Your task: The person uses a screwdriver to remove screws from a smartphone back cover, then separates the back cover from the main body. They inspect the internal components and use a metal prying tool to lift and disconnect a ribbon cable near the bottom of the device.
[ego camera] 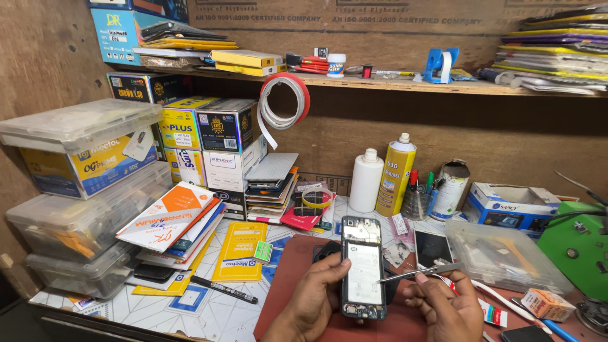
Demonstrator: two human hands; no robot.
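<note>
While the camera looks down from head height at a crowded repair bench, two bare hands work over an opened smartphone (363,266). The left hand (316,294) grasps the phone along its left edge, fingers curled around the frame, and holds it upright just above a dark red work mat (285,278). The phone's back cover is off, so its white battery and dark inner parts show. The right hand (446,301) is closed in a pinch on metal tweezers (421,273), whose pointed tip reaches left and meets the phone's right edge about halfway up.

Just behind the right hand, a second phone (432,247) lies flat on the bench, its pale screen facing up. To its right sits a clear plastic box (506,253), and beyond that a green device (579,244) at the picture's edge. Behind the opened phone stand a white plastic bottle (366,180) and, just beside it, a yellow spray can (395,174), then a cup of pens (419,196). On the left, clear storage tubs (76,209) are stacked against the wooden wall, with small cardboard boxes (209,136) and flat packets piled next to them. A black marker pen (223,289) lies on the pale bench top near the mat's left edge. A roll of red-and-white tape (285,101) hangs from the wooden shelf (392,84) above.
</note>
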